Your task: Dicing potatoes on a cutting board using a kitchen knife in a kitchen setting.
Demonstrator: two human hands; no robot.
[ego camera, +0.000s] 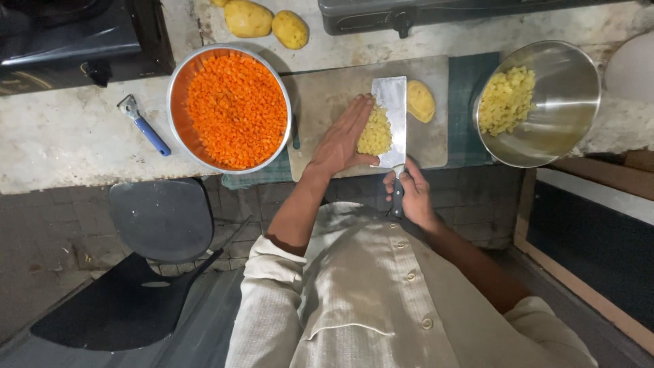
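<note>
left hand (344, 140) lies flat, fingers straight, pressed against the left side of the diced potato pile (375, 133) on the cutting board (327, 95). cleaver (391, 119) sits just right of it, right hand (411, 193) clenched round the handle.

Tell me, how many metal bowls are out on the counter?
2. One bowl, left of the cutting board, is full of diced carrot. The other bowl, at the right, holds diced potato. None seems hidden.
</note>
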